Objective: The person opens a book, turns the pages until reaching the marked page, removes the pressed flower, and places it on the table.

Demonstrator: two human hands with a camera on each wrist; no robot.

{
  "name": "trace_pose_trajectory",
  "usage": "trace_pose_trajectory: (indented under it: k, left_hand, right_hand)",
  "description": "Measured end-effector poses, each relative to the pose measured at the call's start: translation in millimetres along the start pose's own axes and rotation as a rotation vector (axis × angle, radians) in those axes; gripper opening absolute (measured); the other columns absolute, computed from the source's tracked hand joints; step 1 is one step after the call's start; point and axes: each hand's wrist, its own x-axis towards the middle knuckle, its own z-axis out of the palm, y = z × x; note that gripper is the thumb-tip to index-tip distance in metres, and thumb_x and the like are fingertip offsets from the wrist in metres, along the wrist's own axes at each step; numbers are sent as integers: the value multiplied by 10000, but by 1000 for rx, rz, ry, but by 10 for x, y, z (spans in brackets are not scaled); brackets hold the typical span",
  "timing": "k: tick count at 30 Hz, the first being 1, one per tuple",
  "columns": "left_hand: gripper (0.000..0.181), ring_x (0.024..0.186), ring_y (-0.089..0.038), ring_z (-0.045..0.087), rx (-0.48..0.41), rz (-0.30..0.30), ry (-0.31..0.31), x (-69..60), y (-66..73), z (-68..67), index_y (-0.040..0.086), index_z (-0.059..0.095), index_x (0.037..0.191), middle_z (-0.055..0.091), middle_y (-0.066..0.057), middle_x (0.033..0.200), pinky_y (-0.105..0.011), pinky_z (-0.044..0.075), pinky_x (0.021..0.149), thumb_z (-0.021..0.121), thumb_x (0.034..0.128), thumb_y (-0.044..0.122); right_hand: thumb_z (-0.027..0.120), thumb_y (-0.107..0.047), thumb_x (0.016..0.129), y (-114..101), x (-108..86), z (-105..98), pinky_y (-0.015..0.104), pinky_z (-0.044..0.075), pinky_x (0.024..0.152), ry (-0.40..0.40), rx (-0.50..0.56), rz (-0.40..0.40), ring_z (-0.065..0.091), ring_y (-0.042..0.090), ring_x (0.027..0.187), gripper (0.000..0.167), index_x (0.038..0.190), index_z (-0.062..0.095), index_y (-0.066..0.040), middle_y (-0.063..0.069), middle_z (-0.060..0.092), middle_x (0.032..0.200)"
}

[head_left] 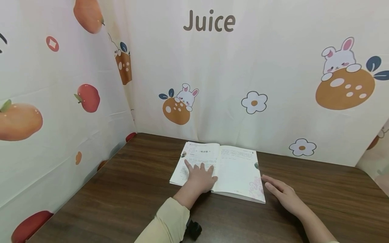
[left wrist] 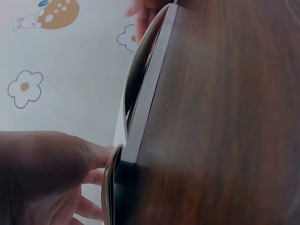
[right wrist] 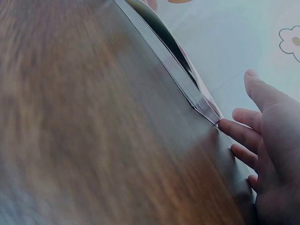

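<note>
An open book (head_left: 237, 172) lies on the dark wooden table, printed text on its left page and a mostly blank right page. My left hand (head_left: 200, 179) rests on the left page with fingers spread. In the left wrist view, my left hand (left wrist: 47, 173) lies over the book's page edges (left wrist: 152, 89). My right hand (head_left: 284, 195) is beside the right page's outer edge, fingers extended. The right wrist view has my right hand (right wrist: 276, 150) with a fingertip at the corner of the book (right wrist: 164, 58); its fingers are nearly straight.
The brown wooden table (head_left: 121, 192) reaches back to a pale curtain (head_left: 225, 74) with printed fruit, rabbits and flowers. More of the curtain (head_left: 60, 135) hangs along the left side. A small black object (head_left: 193, 229) shows by my left sleeve.
</note>
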Motion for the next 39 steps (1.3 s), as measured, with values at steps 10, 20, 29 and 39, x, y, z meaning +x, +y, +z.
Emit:
trace_pose_trajectory:
  k: [10, 20, 29, 39]
  left_hand:
    - [492, 1090, -201, 474, 101, 170, 123, -7, 54, 17, 12, 501, 1286, 514, -104, 1207, -330, 448, 838, 427, 965, 377]
    - [390, 895, -177, 535, 121, 192, 111, 11, 81, 35, 16, 557, 1238, 582, -97, 1008, -291, 505, 658, 437, 967, 270]
    - [394, 897, -191, 516, 120, 161, 123, -20, 140, 49, 162, 505, 1338, 565, -118, 1078, -299, 491, 620, 434, 957, 236]
    - [416, 980, -234, 491, 88, 150, 78, -25, 209, 41, 319, 468, 1365, 528, -153, 1194, -339, 481, 704, 425, 955, 381]
  right_hand:
    - [446, -356, 974, -18, -13, -5, 644, 280, 904, -3, 12, -4, 329, 446, 1264, 475, 1334, 487, -48, 212, 448, 1355]
    - [464, -363, 966, -26, -7, -2, 641, 285, 907, -18, 4, 25, 324, 442, 1268, 488, 1351, 471, -63, 208, 438, 1365]
    - [587, -410, 888, -24, -3, 7, 664, 277, 893, -33, -64, 28, 332, 451, 1254, 575, 1359, 467, -102, 211, 427, 1371]
    - [649, -408, 839, -13, -12, -14, 693, 251, 881, -52, -88, 22, 296, 486, 1253, 626, 1375, 452, -151, 250, 378, 1390]
